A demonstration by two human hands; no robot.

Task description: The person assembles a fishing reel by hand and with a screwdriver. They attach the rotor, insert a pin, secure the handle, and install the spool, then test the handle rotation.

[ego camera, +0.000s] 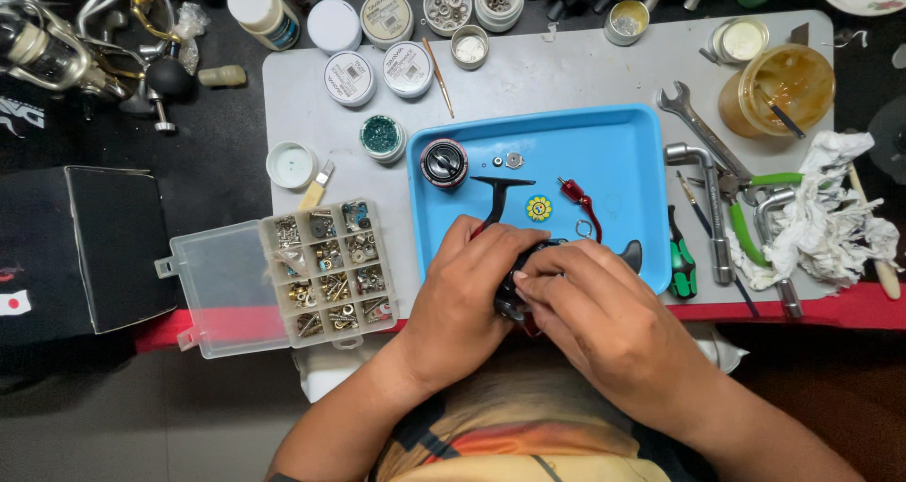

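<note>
Both hands close around a black fishing reel body (517,298) at the near edge of a blue tray (623,152). My left hand (462,298) cups it from the left, and my right hand (590,307) covers it from the right with fingertips on its top. The reel's black stem (497,194) sticks up over the tray. On the tray lie a round spool (444,163), a red handle part (578,197), a yellow round disc (539,208), a small washer (513,160) and a wire ring (584,228).
An open clear parts box (326,270) with several compartments of small hardware lies left of the tray. Small jars (377,52) stand behind. To the right lie a wrench (703,128), a green-handled screwdriver (681,260), green pliers (750,213), a crumpled rag (830,208) and an amber tub (779,90).
</note>
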